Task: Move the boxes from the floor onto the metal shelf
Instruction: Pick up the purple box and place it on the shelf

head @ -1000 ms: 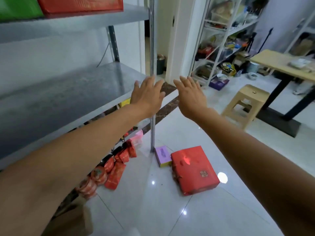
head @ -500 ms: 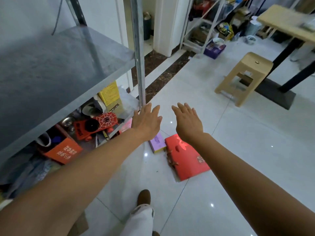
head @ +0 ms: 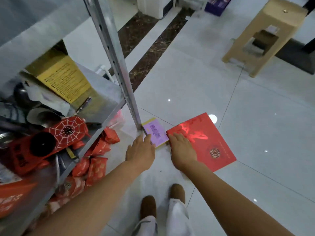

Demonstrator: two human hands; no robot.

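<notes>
A small purple box with yellow sides (head: 156,132) lies on the tiled floor at the foot of the metal shelf's upright post (head: 115,65). Beside it on the right lies a large flat red box (head: 204,142) with a gold emblem. My left hand (head: 140,149) reaches down with straight fingers; its fingertips touch the near left edge of the purple box. My right hand (head: 183,149) is spread with its fingers over the near left corner of the red box. Neither hand grips anything.
The metal shelf (head: 102,92) at left holds a yellow box (head: 64,77), bowls and red items; red packets (head: 92,164) are piled under it. A tan plastic stool (head: 265,34) stands at far right. My feet (head: 163,203) are below the hands.
The view has tilted down toward the floor. Both hands have dropped from shelf height to the two boxes on the floor, now reaching their near edges.
</notes>
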